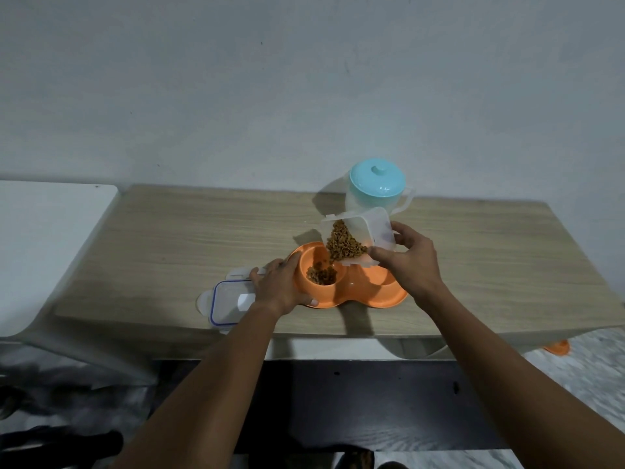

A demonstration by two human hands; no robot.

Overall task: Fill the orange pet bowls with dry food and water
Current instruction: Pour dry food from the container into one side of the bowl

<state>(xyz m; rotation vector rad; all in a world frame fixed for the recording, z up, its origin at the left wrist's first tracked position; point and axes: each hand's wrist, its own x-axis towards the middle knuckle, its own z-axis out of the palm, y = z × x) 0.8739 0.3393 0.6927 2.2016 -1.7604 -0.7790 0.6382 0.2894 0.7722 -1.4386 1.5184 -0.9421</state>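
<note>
Pouring stage. The right hand (411, 262) grasps a clear food container (367, 236), tilted mouth-down so kibble (343, 245) falls into the left well of the orange double bowl (351, 289), near the worktop's (169, 238) front edge. The left hand (279, 286) lies with fingers spread against the bowl's left rim, apparently steadying it. The container's lid (230, 301) lies just left; a lidded water jug (375, 191) waits behind; the right well looks unfilled.
</note>
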